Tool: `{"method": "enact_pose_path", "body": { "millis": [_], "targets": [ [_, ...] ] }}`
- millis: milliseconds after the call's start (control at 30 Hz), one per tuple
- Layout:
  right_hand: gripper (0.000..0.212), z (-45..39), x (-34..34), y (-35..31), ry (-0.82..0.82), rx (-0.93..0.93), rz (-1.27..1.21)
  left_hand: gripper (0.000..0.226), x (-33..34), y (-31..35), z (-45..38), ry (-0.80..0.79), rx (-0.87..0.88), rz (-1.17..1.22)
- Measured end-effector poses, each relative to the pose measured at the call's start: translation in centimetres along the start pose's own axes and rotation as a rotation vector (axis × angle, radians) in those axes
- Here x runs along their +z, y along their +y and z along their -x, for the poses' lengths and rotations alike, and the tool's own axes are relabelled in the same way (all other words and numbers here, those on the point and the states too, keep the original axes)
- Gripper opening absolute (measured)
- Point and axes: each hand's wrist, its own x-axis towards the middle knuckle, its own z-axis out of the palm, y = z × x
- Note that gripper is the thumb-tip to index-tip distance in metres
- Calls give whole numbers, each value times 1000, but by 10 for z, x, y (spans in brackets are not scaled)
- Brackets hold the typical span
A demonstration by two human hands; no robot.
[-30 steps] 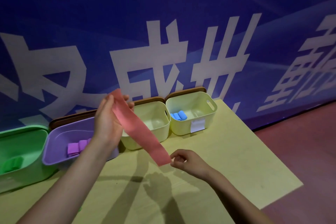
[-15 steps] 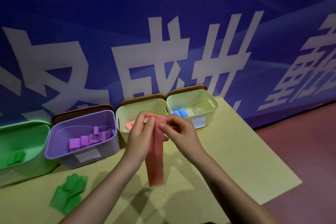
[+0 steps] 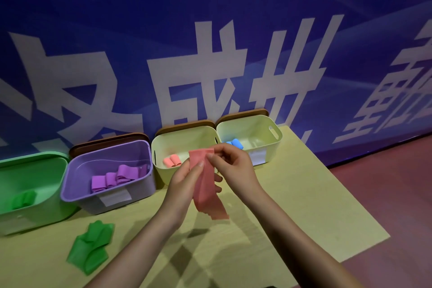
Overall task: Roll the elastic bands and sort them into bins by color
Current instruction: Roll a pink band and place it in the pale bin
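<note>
- Head view: left hand (image 3: 184, 180) and right hand (image 3: 233, 166) both pinch the red band's (image 3: 207, 184) top end with their fingers.
- The band's tail hangs above the desk (image 3: 292, 213).

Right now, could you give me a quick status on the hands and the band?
Left hand and right hand both pinch the pink band at its top, tail hanging. Nothing blocking the pink-roll bin.

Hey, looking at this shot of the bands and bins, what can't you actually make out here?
Head view only:
- Green plastic bin: its left part is cut off by the frame edge.
- White paper label on the right cream bin: mostly hidden behind the right hand; text unreadable.
- Left hand grip: the red elastic band covers most fingers.
- Rolled blue bands: partly hidden, count unclear.
</note>
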Motion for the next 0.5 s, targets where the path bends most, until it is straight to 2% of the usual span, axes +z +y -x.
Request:
{"method": "enact_pose_path", "body": {
  "millis": [100,267,500],
  "targets": [
    [13,-3,-2,1,13,-11,23,23,-2,-2,-3,-4,-49,31],
    [27,0,-3,6,-35,-63,51,26,-10,-7,-3,5,-72,37],
    [31,7,-7,19,-101,-231,235,28,-15,-11,0,32,-60,45]
  ]
}}
